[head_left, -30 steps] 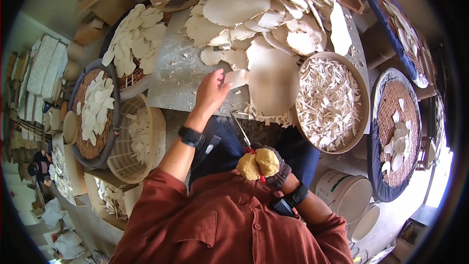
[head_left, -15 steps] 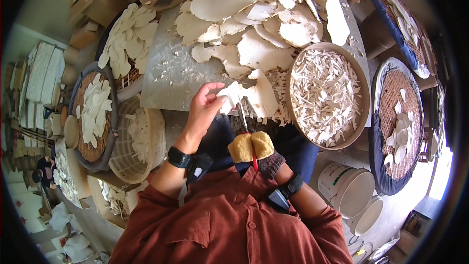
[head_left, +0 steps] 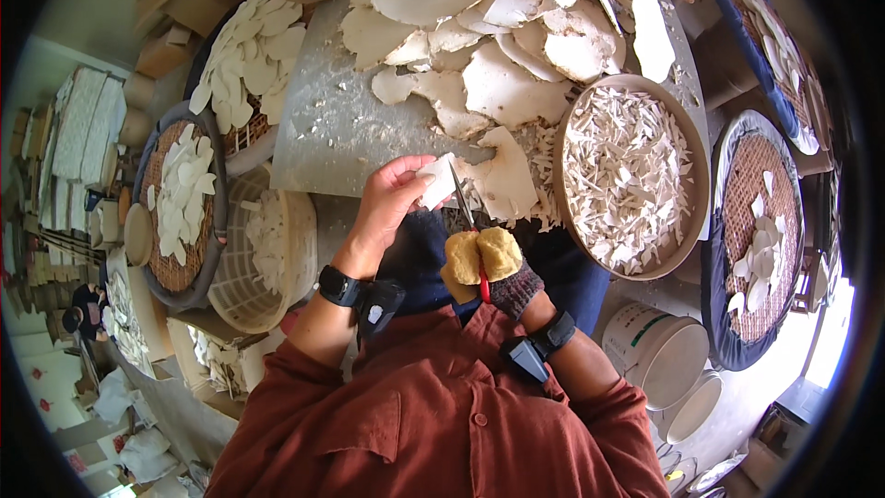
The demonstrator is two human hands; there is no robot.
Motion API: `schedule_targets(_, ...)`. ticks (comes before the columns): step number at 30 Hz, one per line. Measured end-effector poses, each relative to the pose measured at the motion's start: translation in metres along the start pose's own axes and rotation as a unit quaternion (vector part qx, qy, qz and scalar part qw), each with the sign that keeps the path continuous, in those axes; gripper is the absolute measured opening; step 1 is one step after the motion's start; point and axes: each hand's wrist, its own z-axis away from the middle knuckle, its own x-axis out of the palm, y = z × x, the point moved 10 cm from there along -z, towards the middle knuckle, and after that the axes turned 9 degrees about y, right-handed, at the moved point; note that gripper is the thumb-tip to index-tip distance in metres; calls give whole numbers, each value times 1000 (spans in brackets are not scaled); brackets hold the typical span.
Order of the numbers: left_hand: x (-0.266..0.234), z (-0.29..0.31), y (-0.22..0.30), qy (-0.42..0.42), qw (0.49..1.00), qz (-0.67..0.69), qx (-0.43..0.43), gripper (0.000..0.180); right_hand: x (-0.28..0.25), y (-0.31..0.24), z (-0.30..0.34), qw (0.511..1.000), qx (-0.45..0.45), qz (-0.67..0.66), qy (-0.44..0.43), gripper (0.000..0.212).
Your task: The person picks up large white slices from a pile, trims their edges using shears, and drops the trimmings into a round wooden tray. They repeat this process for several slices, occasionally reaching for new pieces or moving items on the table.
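Note:
Between the thumb and fingers of my left hand is a small flat off-white slice, pinched near the table's front edge. My right hand, in a dark knitted glove, is closed round scissors with thick yellow padding on their handles and a bit of red showing. The blades point up and away from me, right against the slice's right edge. Just beyond them, a larger irregular off-white sheet lies at the table edge. The padding hides most of the right fingers.
A grey metal table bears a heap of large pale sheets. On its right stands a round tray full of small scraps. Woven trays with slices flank the table. A plastic basket is at left, white buckets at right.
The slice in my left hand looks smaller and straighter-edged. The scissor blades have moved slightly against it. The whole view has shifted a little, so the table scene sits farther right.

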Motion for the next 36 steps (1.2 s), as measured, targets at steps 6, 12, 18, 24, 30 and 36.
schedule_targets(6, 16, 12, 9, -74, 991, -96, 60, 31, 3, 35, 3, 966, 146, -213, 10, 19)
schedule_targets(12, -1, 19, 23, 70, 982, -23, 176, 30, 8, 4, -3, 997, 53, -10, -59, 17)
schedule_targets(18, -5, 10, 9, 59, 993, -12, 100, 29, 9, -1, 8, 967, -124, 220, -33, 19)
schedule_targets(24, -4, 12, 10, 27, 996, -24, 76, 28, 14, 4, 11, 987, -12, 140, -79, 21)
schedule_targets(30, 11, 21, 8, -47, 995, -56, 74, 31, 23, 32, 16, 797, 270, -539, -17, 20)
schedule_targets(36, -10, 24, -4, 49, 996, 38, 71, 36, 21, 29, 20, 953, 195, -217, -75, 21)
